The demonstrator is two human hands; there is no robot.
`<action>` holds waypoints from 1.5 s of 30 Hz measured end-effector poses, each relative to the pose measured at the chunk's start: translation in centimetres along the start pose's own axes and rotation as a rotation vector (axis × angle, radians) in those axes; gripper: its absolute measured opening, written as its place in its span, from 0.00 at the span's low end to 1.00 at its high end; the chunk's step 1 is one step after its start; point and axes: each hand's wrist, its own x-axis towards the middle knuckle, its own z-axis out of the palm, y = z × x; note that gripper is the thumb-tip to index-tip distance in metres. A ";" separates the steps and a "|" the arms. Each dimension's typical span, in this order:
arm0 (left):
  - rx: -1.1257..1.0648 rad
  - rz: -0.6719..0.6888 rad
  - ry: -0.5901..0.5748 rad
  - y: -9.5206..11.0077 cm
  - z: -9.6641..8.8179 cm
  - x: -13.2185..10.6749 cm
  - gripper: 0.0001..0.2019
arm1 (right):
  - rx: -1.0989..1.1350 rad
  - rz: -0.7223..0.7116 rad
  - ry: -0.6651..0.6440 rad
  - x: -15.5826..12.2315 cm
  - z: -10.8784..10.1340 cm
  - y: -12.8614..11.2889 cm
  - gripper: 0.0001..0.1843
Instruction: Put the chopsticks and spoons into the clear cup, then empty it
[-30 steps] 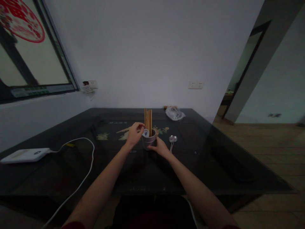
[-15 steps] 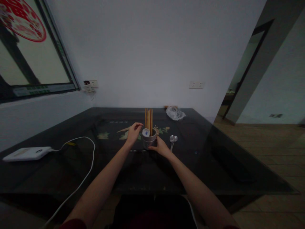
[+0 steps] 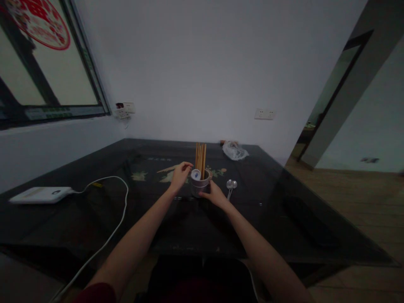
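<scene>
A grey cylindrical chopstick holder stands upright on the dark table. Several wooden chopsticks rise out of it. At its front left rim sits a white rounded piece with a blue mark, its lower part hidden inside. My right hand is wrapped around the holder's right side. On the other side, my left hand is beside the rim with fingertips drawn together; anything between them is too small to make out. Two metal spoons lie right of my right hand.
At the left lies a white power bank, its white cable running off the table's front edge. A clear plastic bag rests near the wall. Toward the right is a dark flat object. Sockets are on the wall.
The view has shifted slightly, moving the scene a little in the frame. My right hand stays on the holder, and my left hand remains by its rim with the fingertips close together.
</scene>
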 end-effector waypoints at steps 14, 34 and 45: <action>0.140 0.083 0.058 0.7 -0.1 -0.2 0.07 | -0.018 0.036 -0.018 -0.3 -0.6 -0.6 0.35; 0.440 0.508 0.070 6.6 0.6 -3.4 0.07 | -0.076 0.239 0.171 0.9 -7.0 1.8 0.24; 0.538 0.651 -0.076 6.9 1.8 -5.1 0.09 | -0.446 0.379 0.228 0.3 -10.4 2.5 0.07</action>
